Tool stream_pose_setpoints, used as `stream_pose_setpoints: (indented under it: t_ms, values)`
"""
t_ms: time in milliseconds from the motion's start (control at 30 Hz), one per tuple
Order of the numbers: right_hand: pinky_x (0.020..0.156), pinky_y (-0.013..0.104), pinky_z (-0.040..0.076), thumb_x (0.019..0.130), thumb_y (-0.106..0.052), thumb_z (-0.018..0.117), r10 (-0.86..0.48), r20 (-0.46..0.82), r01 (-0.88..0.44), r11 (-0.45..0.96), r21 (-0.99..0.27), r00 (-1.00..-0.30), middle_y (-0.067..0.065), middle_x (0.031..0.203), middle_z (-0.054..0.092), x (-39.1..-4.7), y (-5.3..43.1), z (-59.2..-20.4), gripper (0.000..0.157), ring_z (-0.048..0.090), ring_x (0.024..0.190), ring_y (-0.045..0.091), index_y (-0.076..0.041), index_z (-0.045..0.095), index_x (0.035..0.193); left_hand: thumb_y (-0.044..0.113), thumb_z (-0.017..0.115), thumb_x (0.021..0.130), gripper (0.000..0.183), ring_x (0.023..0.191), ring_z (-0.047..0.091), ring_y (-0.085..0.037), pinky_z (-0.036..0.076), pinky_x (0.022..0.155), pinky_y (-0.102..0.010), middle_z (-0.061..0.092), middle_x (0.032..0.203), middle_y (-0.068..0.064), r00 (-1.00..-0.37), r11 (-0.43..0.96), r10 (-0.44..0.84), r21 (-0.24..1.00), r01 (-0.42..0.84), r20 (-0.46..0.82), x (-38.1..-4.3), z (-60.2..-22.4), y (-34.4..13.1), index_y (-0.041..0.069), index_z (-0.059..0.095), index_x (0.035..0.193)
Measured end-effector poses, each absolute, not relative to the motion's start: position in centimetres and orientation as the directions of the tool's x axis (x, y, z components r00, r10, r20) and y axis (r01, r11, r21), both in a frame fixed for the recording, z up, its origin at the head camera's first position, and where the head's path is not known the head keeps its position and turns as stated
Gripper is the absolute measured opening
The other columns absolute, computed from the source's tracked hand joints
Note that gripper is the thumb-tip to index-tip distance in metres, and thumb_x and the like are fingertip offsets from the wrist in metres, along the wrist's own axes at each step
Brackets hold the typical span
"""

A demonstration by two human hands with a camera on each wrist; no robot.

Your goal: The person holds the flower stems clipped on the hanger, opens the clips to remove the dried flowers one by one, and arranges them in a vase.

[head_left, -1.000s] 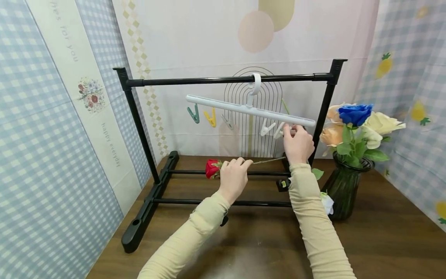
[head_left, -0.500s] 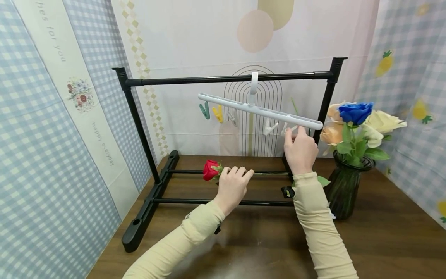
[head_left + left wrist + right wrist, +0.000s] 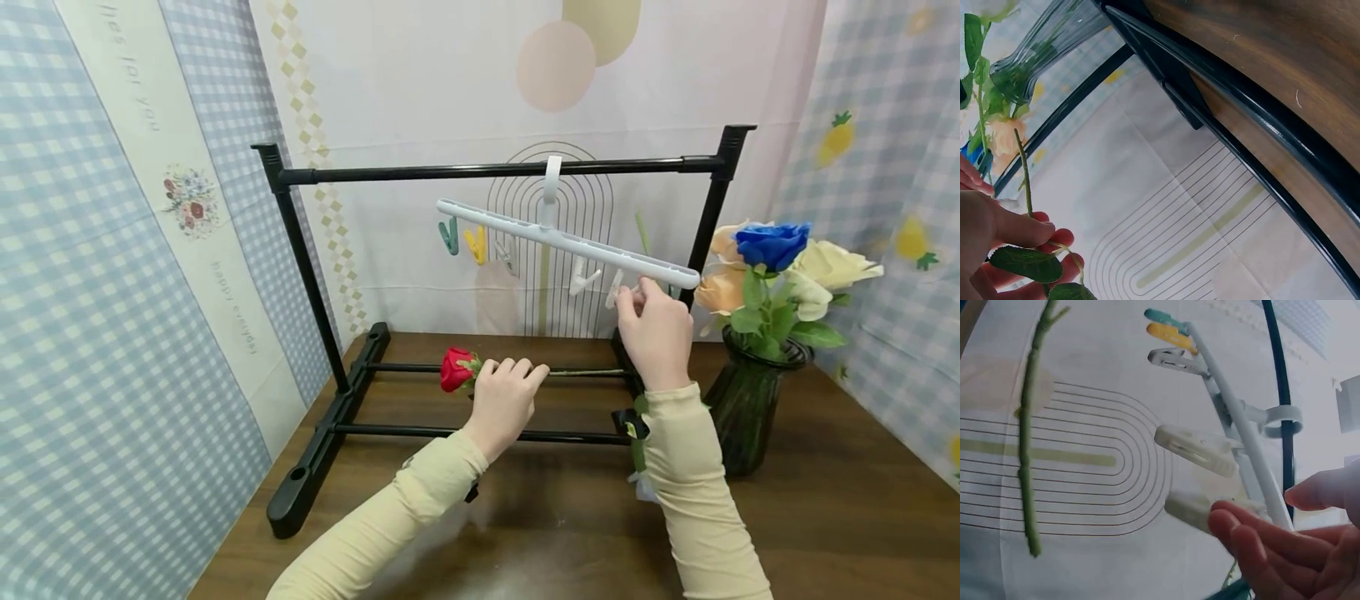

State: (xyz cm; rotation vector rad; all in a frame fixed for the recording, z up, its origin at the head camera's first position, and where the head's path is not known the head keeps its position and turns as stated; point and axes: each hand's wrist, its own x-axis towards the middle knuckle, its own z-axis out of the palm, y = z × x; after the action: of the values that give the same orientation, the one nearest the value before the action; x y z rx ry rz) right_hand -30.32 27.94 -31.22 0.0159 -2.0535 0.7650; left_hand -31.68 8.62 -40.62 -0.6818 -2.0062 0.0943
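Observation:
My left hand (image 3: 506, 404) holds a red rose (image 3: 457, 369) by its stem, with the bloom at the left and the stem running right. Leaves (image 3: 1025, 262) hang beside its fingers in the left wrist view. My right hand (image 3: 660, 342) is at the right end of a white hanger (image 3: 517, 227), its fingers curled near a white clip (image 3: 1188, 509); whether they pinch it is unclear. A white rose (image 3: 645, 486) hangs bloom down behind the right forearm, its stem tip (image 3: 642, 233) showing above the hanger. A teal clip (image 3: 985, 162) sits by that stem.
The hanger hooks over a black rack's top bar (image 3: 412, 173) and tilts down rightward. Green (image 3: 448, 237), yellow (image 3: 476, 246), grey (image 3: 507, 253) and white (image 3: 582, 277) clips hang along it. At right, a dark glass vase (image 3: 750, 417) holds several roses (image 3: 772, 247).
The hanger has shifted rightward, with its right end lower, and my right hand has moved right and down. The white rose now hangs left of the forearm. My left hand still holds the red rose.

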Motion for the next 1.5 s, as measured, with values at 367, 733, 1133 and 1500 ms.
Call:
stream_pose_setpoints:
  t_ms: [367, 733, 1133, 1500]
  values:
    - [0.049, 0.034, 0.047, 0.085, -0.006, 0.067, -0.138, 0.893, -0.520, 0.846, -0.119, -0.429, 0.009, 0.077, 0.073, -27.6, 26.0, -34.5, 0.011, 0.062, 0.056, 0.019, -0.003, 0.075, 0.093, 0.014, 0.075, 0.075, 0.026, 0.076, 0.065, -0.010, 0.046, 0.067, -0.027, 0.069, 0.083, 0.009, -0.324, 0.837, 0.498, -0.347, 0.424, 0.805, -31.0, -40.4, 8.5, 0.028, 0.073, 0.097]
    - [0.062, 0.032, 0.056, 0.072, 0.001, 0.080, -0.412, 0.815, -0.554, 0.821, 0.137, -0.408, 0.009, 0.091, 0.072, -26.8, 23.2, -36.7, 0.028, 0.069, 0.081, 0.023, -0.001, 0.071, 0.099, 0.016, 0.077, 0.073, 0.025, 0.075, 0.064, -0.010, 0.046, 0.068, -0.026, 0.067, 0.082, 0.009, -0.299, 0.848, 0.487, -0.362, 0.386, 0.821, -29.4, -39.0, 7.5, 0.025, 0.072, 0.096]
    - [0.055, 0.032, 0.055, 0.072, -0.001, 0.081, -0.412, 0.877, -0.512, 0.824, 0.242, -0.248, 0.005, 0.080, 0.070, -27.3, 21.1, -37.0, 0.022, 0.067, 0.072, 0.022, -0.004, 0.070, 0.090, 0.004, 0.065, 0.078, 0.020, 0.071, 0.064, -0.011, 0.045, 0.064, -0.024, 0.070, 0.078, 0.008, -0.244, 0.858, 0.423, -0.299, 0.417, 0.873, -28.3, -37.8, 5.9, 0.019, 0.069, 0.091]
    - [0.058, 0.030, 0.055, 0.067, 0.005, 0.081, -0.431, 0.891, -0.539, 0.788, 0.296, -0.140, 0.005, 0.081, 0.070, -27.7, 20.4, -37.1, 0.026, 0.067, 0.074, 0.020, -0.005, 0.072, 0.090, 0.006, 0.069, 0.080, 0.014, 0.079, 0.066, -0.014, 0.048, 0.069, -0.028, 0.072, 0.085, 0.004, -0.182, 0.849, 0.355, -0.234, 0.474, 0.917, -28.3, -37.7, 4.9, 0.016, 0.069, 0.090]
